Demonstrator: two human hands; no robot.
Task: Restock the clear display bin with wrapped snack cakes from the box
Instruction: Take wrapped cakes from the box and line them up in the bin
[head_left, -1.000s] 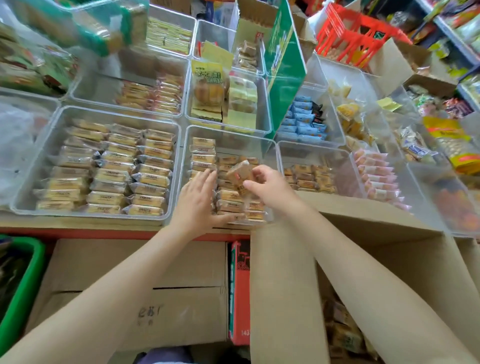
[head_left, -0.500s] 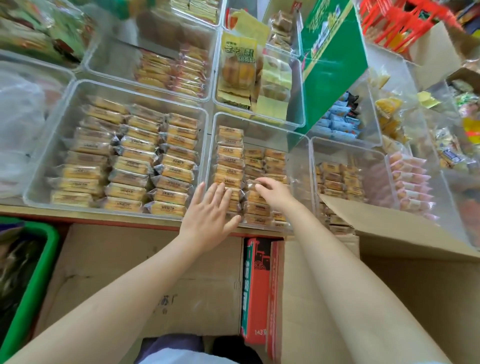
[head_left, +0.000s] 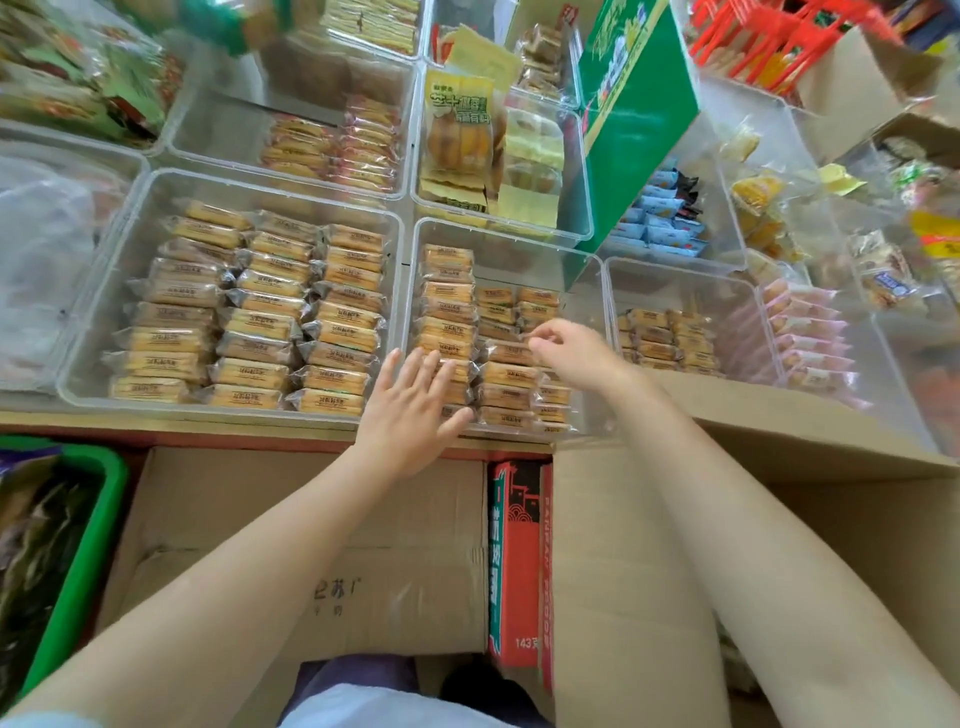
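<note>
The clear display bin (head_left: 506, 244) sits on the shelf edge (head_left: 208, 423), with a wider bin (head_left: 104, 291) just to its left and a smaller bin (head_left: 675, 270) to its right. Wrapped snack cakes (head_left: 447, 296) stand in rows inside it. The left hand (head_left: 410, 410) lies on the near-left rows; the right hand (head_left: 566, 353) is over the middle rows. The box (head_left: 779, 457) stands below the shelf, at the right, beside a closed carton (head_left: 311, 545).
</note>
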